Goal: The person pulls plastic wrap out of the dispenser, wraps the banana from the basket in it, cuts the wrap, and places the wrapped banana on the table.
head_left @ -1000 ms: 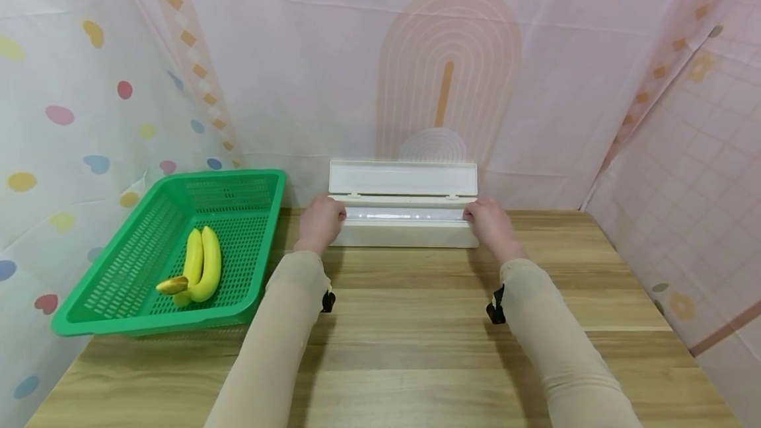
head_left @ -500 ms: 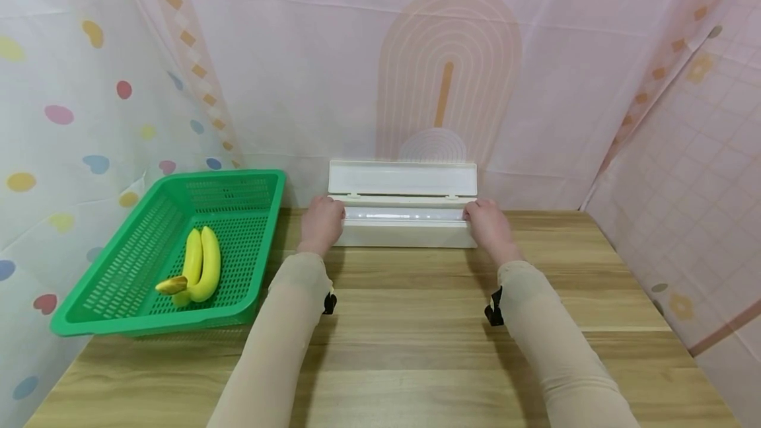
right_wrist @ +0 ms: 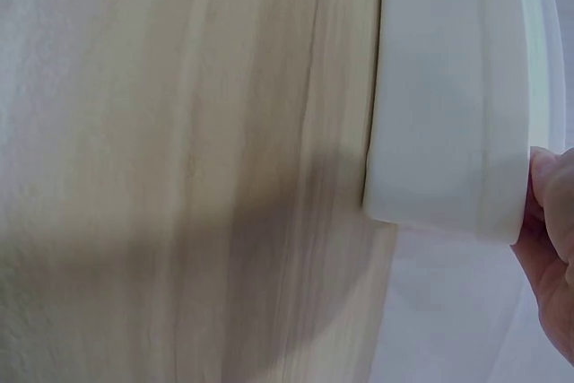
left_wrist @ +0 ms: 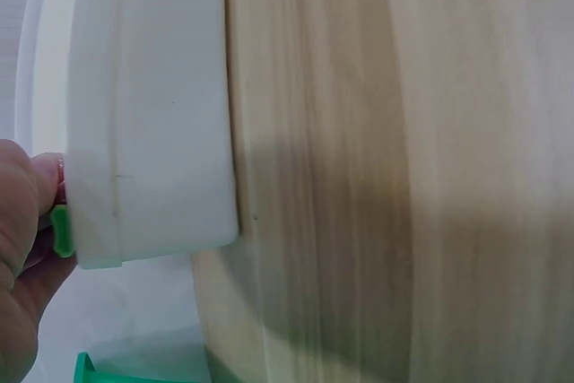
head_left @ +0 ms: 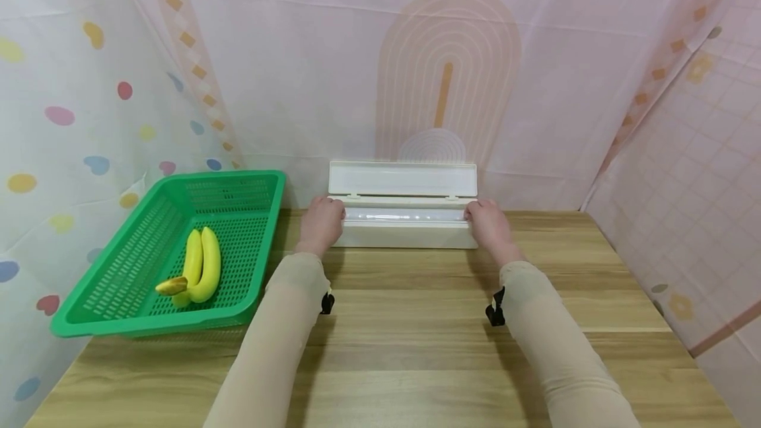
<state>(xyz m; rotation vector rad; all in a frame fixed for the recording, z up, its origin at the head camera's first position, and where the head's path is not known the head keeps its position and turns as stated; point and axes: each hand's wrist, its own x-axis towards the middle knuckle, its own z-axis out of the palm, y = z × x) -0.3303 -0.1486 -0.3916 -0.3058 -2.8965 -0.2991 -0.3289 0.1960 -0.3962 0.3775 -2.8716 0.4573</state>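
A long white cling film dispenser [head_left: 410,236] stands at the back of the wooden table, its lid [head_left: 403,179] raised against the backdrop. Inside lies a shiny clear roll of film [head_left: 404,214]. At the dispenser's left end my left hand [head_left: 321,222] grips with curled fingers; in the left wrist view a small green tab [left_wrist: 62,230] shows beside those fingers. My right hand [head_left: 489,223] grips the opposite end the same way, the thumb [right_wrist: 543,172] at the upper edge in the right wrist view. The roll's ends are hidden by the hands.
To the left stands a green plastic basket [head_left: 270,243] with yellow bananas [head_left: 205,269] in it. A patterned curtain [head_left: 297,84] closes off the back and sides of the wooden table [head_left: 410,322]. Black wrist mounts [head_left: 495,309] sit below both sleeves.
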